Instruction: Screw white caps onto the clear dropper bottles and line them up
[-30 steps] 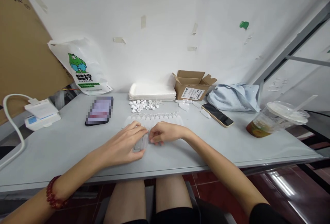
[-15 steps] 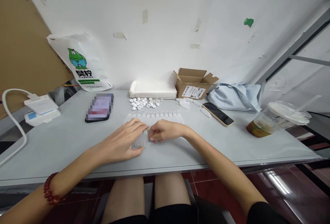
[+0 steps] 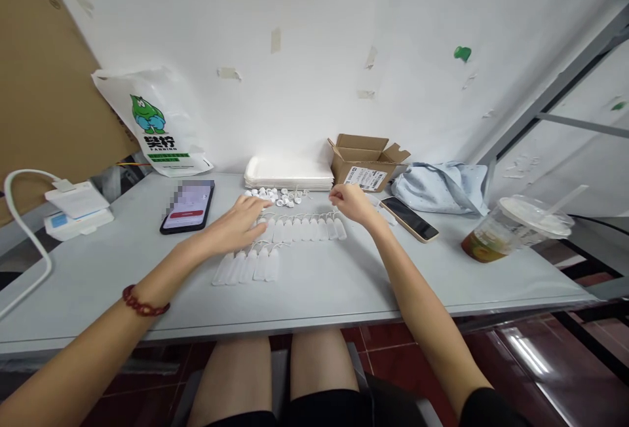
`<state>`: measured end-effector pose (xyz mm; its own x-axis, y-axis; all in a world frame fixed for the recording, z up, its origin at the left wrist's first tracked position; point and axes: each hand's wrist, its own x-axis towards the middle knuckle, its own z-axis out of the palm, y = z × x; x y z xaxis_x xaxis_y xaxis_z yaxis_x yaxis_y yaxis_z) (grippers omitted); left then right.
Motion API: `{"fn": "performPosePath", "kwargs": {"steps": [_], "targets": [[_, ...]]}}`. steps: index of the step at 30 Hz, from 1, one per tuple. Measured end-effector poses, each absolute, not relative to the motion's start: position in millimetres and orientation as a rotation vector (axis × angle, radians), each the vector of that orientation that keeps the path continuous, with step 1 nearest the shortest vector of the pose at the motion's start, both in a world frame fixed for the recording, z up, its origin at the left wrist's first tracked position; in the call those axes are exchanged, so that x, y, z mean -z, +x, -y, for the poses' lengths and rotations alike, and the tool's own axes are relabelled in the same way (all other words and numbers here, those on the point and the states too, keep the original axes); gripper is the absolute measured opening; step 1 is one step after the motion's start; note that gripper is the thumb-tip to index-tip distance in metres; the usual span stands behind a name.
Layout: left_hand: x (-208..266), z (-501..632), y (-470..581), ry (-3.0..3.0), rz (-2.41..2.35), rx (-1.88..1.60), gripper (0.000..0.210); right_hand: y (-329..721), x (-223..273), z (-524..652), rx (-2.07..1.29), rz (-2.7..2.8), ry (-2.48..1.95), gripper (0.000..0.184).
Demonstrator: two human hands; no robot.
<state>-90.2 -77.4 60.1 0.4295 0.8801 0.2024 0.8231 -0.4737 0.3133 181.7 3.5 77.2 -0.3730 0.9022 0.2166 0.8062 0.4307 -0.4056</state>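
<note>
My left hand point(image 3: 240, 222) reaches over the left end of the back row, beside the loose white caps point(image 3: 285, 199). Its fingers stretch forward, with the thumb apart from them. My right hand point(image 3: 354, 205) is farther right, in front of the cardboard box, its fingertips pinched together; whatever they hold is hidden. Small translucent plastic bottles point(image 3: 314, 229) with thin strings at their tops lie side by side in a row between my hands. Closer to me, a shorter row of similar bottles point(image 3: 248, 266) lies on the grey table point(image 3: 324, 289).
Behind the caps lies a stack of white trays point(image 3: 289, 173), with an open cardboard box point(image 3: 366, 162) beside it. Phones point(image 3: 189, 205) lie left and right. A blue cloth bag point(image 3: 439, 185) and a drink cup point(image 3: 511, 230) stand right, a white plastic bag point(image 3: 152, 126) left.
Both hands have moved away from the front bottles toward the back of the table, my right hand also going right. The front row now shows, lying uncovered.
</note>
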Motion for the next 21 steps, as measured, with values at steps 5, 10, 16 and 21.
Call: {"fn": "performPosePath", "kwargs": {"steps": [5, 10, 16, 21], "targets": [[-56, 25, -85, 2.547, -1.529, -0.465, 0.038, 209, -65, -28, -0.171, 2.286, -1.677, 0.023], [-55, -15, -69, 2.590, -1.514, -0.388, 0.041, 216, -55, -34, -0.162, 2.292, -1.739, 0.027], [-52, -31, -53, 2.578, -1.477, -0.311, 0.044, 215, -48, -40, -0.212, 2.341, -1.722, 0.025], [-50, -18, -56, 2.544, -1.516, -0.434, 0.051, 213, -46, -38, -0.188, 2.359, -1.729, 0.021]]}}
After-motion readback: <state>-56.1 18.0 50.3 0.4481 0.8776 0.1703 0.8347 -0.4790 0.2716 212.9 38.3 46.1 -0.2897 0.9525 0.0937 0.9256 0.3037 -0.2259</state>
